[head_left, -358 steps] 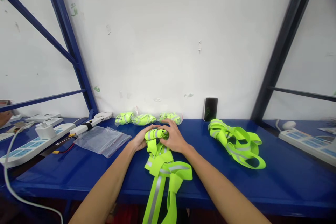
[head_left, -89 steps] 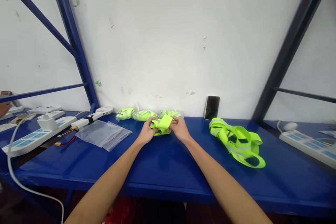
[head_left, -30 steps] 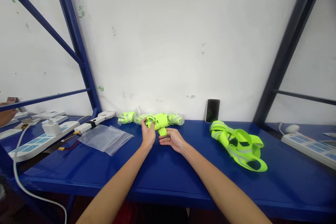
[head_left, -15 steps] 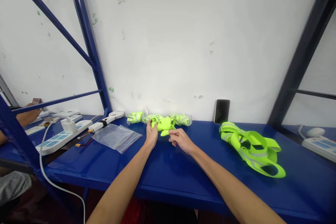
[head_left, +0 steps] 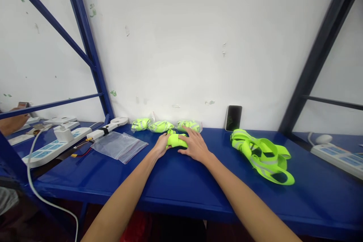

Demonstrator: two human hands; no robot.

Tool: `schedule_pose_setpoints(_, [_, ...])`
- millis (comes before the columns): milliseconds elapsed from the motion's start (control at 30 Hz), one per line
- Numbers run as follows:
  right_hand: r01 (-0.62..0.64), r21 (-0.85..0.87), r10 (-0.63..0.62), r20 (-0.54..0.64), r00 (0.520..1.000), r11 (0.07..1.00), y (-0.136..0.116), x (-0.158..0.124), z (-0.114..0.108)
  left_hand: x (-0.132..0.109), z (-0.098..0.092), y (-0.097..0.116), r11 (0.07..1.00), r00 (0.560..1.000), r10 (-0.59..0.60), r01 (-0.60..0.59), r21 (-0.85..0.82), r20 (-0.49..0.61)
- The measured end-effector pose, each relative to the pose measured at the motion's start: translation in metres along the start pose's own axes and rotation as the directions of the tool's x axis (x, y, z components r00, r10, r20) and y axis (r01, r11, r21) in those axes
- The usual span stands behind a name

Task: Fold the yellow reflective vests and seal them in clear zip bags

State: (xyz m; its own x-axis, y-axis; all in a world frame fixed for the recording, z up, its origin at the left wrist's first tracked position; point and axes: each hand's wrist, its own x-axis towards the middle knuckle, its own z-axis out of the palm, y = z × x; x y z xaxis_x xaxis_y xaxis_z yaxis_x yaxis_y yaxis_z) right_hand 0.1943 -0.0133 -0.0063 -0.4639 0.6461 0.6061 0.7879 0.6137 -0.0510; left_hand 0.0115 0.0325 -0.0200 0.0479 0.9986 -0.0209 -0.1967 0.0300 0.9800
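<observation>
The left grip (head_left: 161, 145) and right grip (head_left: 196, 146) clasp the roll (head_left: 177, 141) (bright yellow-green) between them, at the middle of the desk (head_left: 181, 185). Just behind lie three packets (head_left: 161, 126); flat bags (head_left: 117, 146) rest leftward, loose straps (head_left: 265, 161) rightward, a phone (head_left: 234, 118) stands by the wall (head_left: 176, 45).

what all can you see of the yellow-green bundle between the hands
Bright yellow-green and apparently fabric, the bundle is gathered compactly, a broad plain band facing the camera. The left hand and right hand touch its ends, partly hiding it. It sits before the bagged bundles; contact with the tabletop is unclear.
</observation>
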Motion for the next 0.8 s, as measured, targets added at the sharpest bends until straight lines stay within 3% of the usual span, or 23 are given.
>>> schedule_pose_setpoints(233, [0.034,0.177,-0.033,-0.004,0.999,0.984,0.001,0.004,0.013,-0.004,-0.004,0.007,0.999,0.999,-0.049,0.049,0.021,0.006])
schedule_pose_setpoints(300, [0.0,0.245,0.009,-0.035,0.999,0.969,0.002,0.003,0.011,-0.01,-0.007,0.012,0.994,1.0,0.023,-0.02,0.108,-0.021])
schedule_pose_setpoints(333, [-0.014,0.281,0.03,-0.053,0.998,0.959,0.003,0.002,0.009,-0.014,-0.011,0.016,0.969,0.993,0.115,-0.105,0.225,-0.033])
schedule_pose_setpoints(367, [-0.021,0.315,0.046,-0.07,0.996,0.949,0.004,0.001,0.008,-0.019,-0.016,0.021,0.901,0.971,0.238,-0.21,0.38,-0.029])
schedule_pose_setpoints(433, [-0.013,0.366,0.05,-0.091,0.995,0.931,0.005,-0.001,0.005,-0.029,-0.033,0.036,0.59,0.865,0.499,-0.385,0.71,0.054])
schedule_pose_setpoints(500, [0.001,0.387,0.028,-0.07,0.997,0.922,0.004,-0.002,0.003,-0.039,-0.057,0.055,0.307,0.789,0.601,-0.375,0.875,0.127])
schedule_pose_setpoints(567, [-0.008,0.382,0.015,-0.014,1.0,0.924,0.0,-0.001,0.002,-0.047,-0.089,0.075,0.113,0.807,0.576,-0.233,0.966,0.128])
schedule_pose_setpoints(667, [-0.064,0.348,0.047,0.057,0.997,0.935,-0.008,0.001,0.003,-0.058,-0.142,0.094,-0.002,0.903,0.426,-0.052,0.999,0.048])
schedule_pose_setpoints(733, [-0.09,0.333,0.069,0.074,0.995,0.939,-0.013,0.003,0.004,-0.064,-0.172,0.096,-0.076,0.95,0.304,-0.046,0.996,0.068])
schedule_pose_setpoints(800, [-0.097,0.334,0.076,0.074,0.994,0.938,-0.016,0.003,0.003,-0.069,-0.19,0.092,-0.159,0.963,0.225,-0.117,0.98,0.151])
